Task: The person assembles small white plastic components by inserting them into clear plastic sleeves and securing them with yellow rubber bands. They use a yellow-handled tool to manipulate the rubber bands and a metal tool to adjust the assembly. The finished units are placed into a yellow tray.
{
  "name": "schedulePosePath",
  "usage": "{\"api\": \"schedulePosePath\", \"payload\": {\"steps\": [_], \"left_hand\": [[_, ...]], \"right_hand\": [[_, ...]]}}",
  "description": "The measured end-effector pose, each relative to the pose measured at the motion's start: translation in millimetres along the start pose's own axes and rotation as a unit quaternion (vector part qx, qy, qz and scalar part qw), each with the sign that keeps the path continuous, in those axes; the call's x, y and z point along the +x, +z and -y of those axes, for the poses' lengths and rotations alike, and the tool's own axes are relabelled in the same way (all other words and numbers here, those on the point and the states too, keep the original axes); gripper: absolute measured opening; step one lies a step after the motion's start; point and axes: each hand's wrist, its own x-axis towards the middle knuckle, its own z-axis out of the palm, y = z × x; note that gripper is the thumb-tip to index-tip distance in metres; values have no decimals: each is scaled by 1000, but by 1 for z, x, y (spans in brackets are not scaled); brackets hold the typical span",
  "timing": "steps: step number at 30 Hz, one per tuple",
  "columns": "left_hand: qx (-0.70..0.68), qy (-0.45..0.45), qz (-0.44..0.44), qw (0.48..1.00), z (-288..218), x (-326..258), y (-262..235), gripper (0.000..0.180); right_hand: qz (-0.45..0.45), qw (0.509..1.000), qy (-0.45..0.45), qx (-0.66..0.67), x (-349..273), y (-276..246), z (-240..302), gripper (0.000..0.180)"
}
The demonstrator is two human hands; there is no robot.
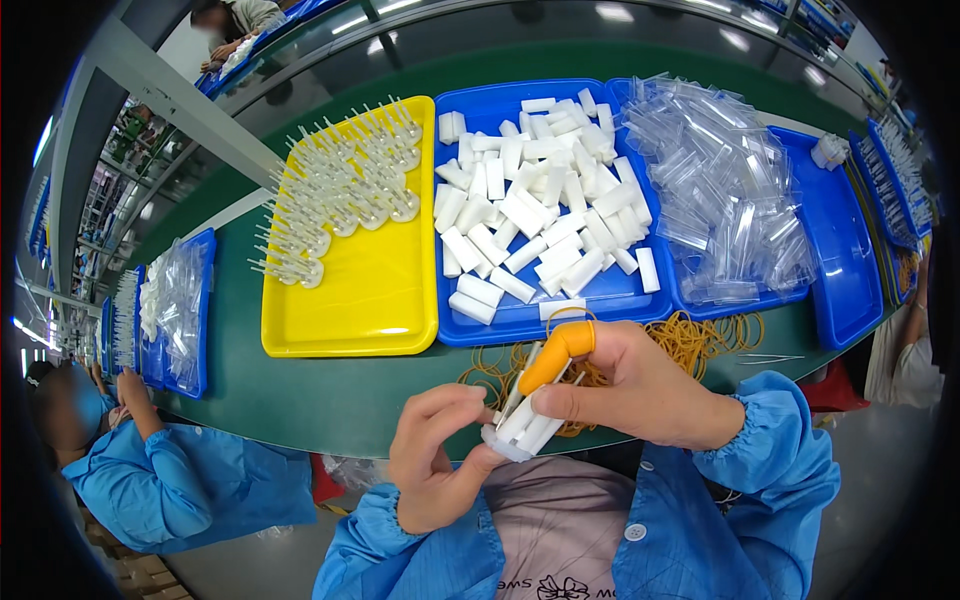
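Between my hands, just in front of my chest, is a translucent round-based holder (507, 446) with thin pins and white blocks (535, 425) standing on it. My left hand (432, 455) is closed on its base, thumb below and fingers at its left side. My right hand (650, 385) pinches the upper part between thumb and index finger. An orange finger cot (548, 362) covers that index finger, and a thin rubber band (570, 309) loops up beside it. More rubber bands (695, 340) lie in a loose heap behind my right hand.
Along the green table stand a yellow tray (350, 325) of pinned holders, a blue tray (600, 308) of white blocks, and another heaped with clear plastic sleeves (715, 190). Farther right are a blue tray (850, 285) and tweezers (770, 358). A co-worker (150, 480) sits at left.
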Motion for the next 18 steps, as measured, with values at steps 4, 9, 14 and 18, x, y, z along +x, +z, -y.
{"api": "schedulePosePath", "payload": {"steps": [4,9,14,18], "left_hand": [[-98,-136,78,983,13,-11,-11,28],[-201,-139,-65,967,21,-5,-8,27],[-214,-152,-110,959,22,-2,-11,28],[-209,-143,-111,961,24,-3,-13,23]], "right_hand": [[45,996,-28,-75,8,-12,2,23],[-71,937,-108,-326,43,-37,12,23],[-157,683,-245,-670,69,-31,-16,17],[-152,633,-260,-713,77,-33,-19,16]]}}
